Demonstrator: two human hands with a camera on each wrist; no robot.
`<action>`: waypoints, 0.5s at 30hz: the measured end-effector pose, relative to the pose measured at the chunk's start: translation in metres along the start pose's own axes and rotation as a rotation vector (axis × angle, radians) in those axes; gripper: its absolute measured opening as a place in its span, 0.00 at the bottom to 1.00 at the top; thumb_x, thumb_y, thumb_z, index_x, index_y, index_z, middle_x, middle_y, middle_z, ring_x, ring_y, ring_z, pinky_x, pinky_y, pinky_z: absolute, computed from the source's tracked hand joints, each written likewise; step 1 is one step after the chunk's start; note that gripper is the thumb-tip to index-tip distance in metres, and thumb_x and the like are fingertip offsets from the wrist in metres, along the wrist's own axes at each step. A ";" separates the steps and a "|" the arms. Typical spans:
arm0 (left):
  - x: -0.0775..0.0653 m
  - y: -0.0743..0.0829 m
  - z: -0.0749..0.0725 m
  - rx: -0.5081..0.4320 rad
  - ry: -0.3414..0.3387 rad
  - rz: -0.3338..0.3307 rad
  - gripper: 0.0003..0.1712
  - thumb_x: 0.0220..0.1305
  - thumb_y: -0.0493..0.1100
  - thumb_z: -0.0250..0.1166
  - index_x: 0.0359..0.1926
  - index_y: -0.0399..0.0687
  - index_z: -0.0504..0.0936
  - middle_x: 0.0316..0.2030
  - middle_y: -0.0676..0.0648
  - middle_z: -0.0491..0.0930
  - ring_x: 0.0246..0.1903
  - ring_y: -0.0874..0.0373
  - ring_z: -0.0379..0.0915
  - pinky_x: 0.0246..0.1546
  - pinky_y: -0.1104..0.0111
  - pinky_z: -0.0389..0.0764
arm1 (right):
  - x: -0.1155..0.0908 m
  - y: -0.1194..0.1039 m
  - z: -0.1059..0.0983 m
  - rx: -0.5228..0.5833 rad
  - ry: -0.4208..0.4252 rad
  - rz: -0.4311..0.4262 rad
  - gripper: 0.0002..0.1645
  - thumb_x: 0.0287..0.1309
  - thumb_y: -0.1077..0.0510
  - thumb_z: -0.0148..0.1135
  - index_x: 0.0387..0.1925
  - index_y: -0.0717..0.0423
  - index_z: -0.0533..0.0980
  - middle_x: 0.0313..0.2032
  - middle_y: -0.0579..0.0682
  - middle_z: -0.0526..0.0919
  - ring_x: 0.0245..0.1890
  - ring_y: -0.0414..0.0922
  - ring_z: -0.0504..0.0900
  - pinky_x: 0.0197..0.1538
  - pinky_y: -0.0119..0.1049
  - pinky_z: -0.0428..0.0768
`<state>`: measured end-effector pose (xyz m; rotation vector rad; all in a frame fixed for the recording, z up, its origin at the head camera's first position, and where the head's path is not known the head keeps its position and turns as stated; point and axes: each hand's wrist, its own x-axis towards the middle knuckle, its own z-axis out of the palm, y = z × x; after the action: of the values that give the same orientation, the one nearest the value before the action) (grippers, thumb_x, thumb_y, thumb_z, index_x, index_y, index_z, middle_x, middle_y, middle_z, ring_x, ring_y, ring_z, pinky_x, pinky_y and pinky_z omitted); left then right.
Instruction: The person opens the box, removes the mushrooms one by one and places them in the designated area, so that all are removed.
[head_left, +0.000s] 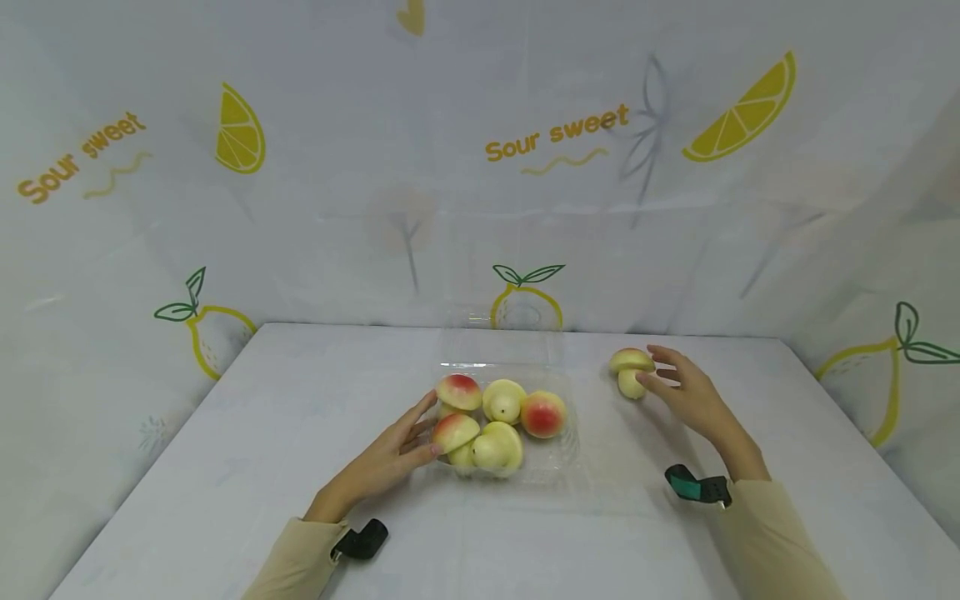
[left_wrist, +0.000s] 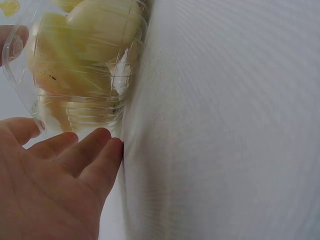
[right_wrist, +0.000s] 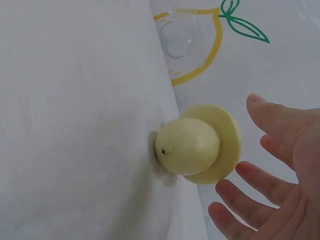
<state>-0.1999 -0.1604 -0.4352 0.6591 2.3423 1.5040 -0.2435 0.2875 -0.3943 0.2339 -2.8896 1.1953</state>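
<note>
A clear plastic clamshell box [head_left: 567, 450] holds several toy mushrooms with pale yellow stems and yellow caps, some blushed red, such as one red-topped mushroom [head_left: 543, 415]. My left hand [head_left: 392, 457] rests at the box's left side, fingers fairly straight and thumb near the front corner. In the left wrist view, its fingers [left_wrist: 90, 155] lie along the clear wall. To the right of the box, a single toy mushroom [head_left: 632, 372] stands upright on its stem on the table. Around its right side my right hand [head_left: 693, 396] spreads its fingers and thumb, not gripping it.
The box's transparent lid [head_left: 502, 342] stands raised at the back. A white cloth covers the table [head_left: 300, 400], and a white curtain with lemon prints [head_left: 337, 208] hangs behind it. Black straps with camera mounts [head_left: 697, 486] sit on both wrists.
</note>
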 end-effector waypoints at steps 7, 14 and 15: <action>0.001 -0.001 0.000 0.000 0.000 0.017 0.46 0.73 0.49 0.59 0.80 0.59 0.41 0.80 0.46 0.41 0.75 0.37 0.51 0.73 0.46 0.60 | -0.010 -0.011 0.004 0.022 0.048 -0.054 0.40 0.71 0.46 0.57 0.73 0.64 0.57 0.71 0.70 0.60 0.66 0.71 0.65 0.62 0.66 0.72; 0.000 0.000 0.000 0.010 0.002 0.017 0.46 0.73 0.49 0.59 0.80 0.58 0.41 0.80 0.46 0.42 0.75 0.38 0.51 0.73 0.45 0.60 | -0.014 -0.018 0.011 0.020 0.071 -0.106 0.37 0.70 0.50 0.59 0.72 0.63 0.60 0.70 0.68 0.63 0.65 0.70 0.68 0.61 0.66 0.72; 0.000 0.000 0.000 0.010 0.003 0.016 0.46 0.73 0.49 0.59 0.80 0.58 0.41 0.80 0.46 0.42 0.75 0.38 0.51 0.72 0.45 0.60 | -0.014 -0.020 0.012 0.022 0.073 -0.112 0.37 0.70 0.50 0.59 0.71 0.63 0.60 0.70 0.68 0.63 0.65 0.70 0.68 0.60 0.66 0.73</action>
<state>-0.2000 -0.1604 -0.4357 0.6804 2.3536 1.5028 -0.2261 0.2673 -0.3900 0.3399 -2.7621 1.1910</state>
